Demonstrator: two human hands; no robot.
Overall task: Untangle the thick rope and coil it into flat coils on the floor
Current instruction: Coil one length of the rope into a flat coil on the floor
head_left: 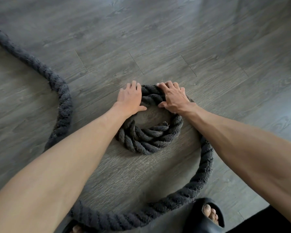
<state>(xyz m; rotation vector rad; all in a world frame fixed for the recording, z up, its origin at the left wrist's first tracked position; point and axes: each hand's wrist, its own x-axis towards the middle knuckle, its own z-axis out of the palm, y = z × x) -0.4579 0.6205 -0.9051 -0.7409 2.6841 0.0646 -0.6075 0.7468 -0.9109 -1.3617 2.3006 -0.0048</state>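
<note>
A thick dark rope [206,158] lay on a grey wood-grain floor [158,39]. At the centre of the view it was wound into a small flat coil [141,142] of roughly two turns. A patch of bare floor showed in the middle, and the rope's end [165,123] was tucked against the inner edge on the near right.

Both hands were on the far side of the coil, close together but not touching each other. The left hand [129,98] grasped the far-left part, with fingers curled over the outer edge and the thumb on the inner side. The right hand [173,98] grasped the far-right part in the same way, fingers bent over the outer turn and the thumb pressed to the inner edge. Both forearms were bare.

The uncoiled rope left the coil on the right, under the right forearm. It swept wide round the near side and passed under the left forearm. It then ran up the left and away to the far left edge of the view. This loop lay apart from the coil, with floor between them.

A black open-toed sandal [207,214] stood at the near right, just beside the rope. Part of a second sandal [71,228] showed at the near edge, left of it.
</note>
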